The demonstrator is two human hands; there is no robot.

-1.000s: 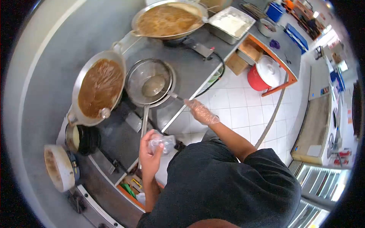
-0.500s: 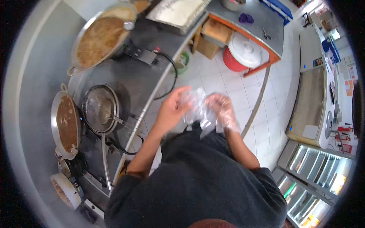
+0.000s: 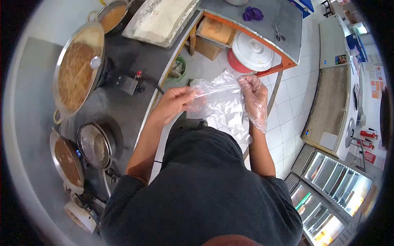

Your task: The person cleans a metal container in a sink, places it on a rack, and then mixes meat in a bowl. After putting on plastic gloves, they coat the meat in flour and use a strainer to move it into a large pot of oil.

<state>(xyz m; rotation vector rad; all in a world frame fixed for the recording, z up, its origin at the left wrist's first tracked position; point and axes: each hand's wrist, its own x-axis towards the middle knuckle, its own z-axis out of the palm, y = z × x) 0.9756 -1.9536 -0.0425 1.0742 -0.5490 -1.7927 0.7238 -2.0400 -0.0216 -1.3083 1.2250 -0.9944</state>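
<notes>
Crinkled clear film, which looks like a disposable plastic glove [image 3: 219,98], is stretched between my two hands in front of my body. My left hand [image 3: 171,104] is bare and pinches its left edge between thumb and fingers. On my right hand [image 3: 255,96] is a clear plastic glove, loose around the wrist; its closed fingers grip the film's upper right side. The film hangs lower towards my right wrist. Its far folds overlap, so its full outline cannot be made out.
To my left, a worktop [image 3: 133,61] carries a large pan of brown oil [image 3: 78,74], a smaller pan [image 3: 67,162], a strainer [image 3: 94,145] and a flour tray [image 3: 162,20]. Ahead are a lidded red bucket [image 3: 252,53], a green basket [image 3: 177,69] and scissors [image 3: 279,33]. Display fridges [image 3: 336,180] stand right.
My hands have moved apart and slightly forward, pulling the bunched plastic out into a wide sheet between them. The view has shifted, so the pans appear farther left.
</notes>
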